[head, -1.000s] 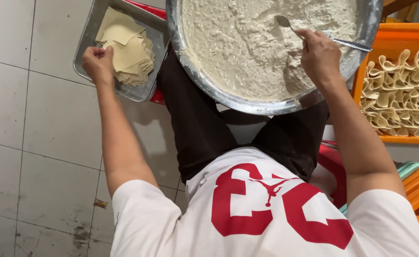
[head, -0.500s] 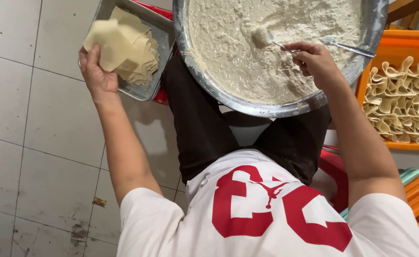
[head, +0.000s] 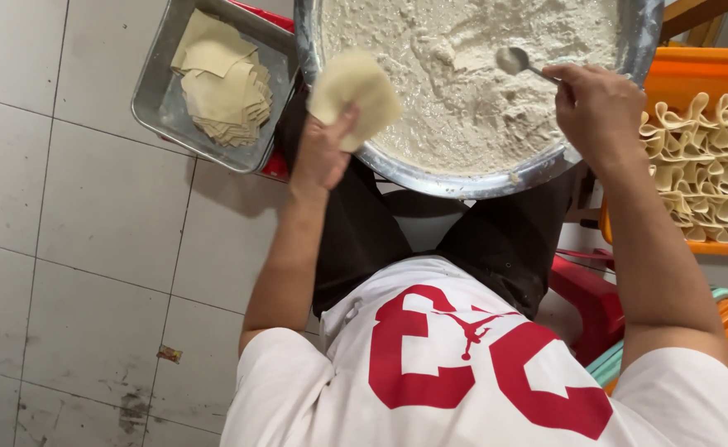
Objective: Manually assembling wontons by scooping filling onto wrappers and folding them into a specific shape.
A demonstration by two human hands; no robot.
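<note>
Here one wrapper (head: 356, 87) in left hand (head: 323, 153), one spoon (head: 513, 60) in right hand (head: 600, 108).

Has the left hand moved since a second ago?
Yes. The left hand, holding a wrapper, has gone from the metal tray rightward to the rim of the big bowl.

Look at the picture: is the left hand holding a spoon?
No. The left hand holds a pale dough wrapper, while the spoon is in the right hand.
</note>
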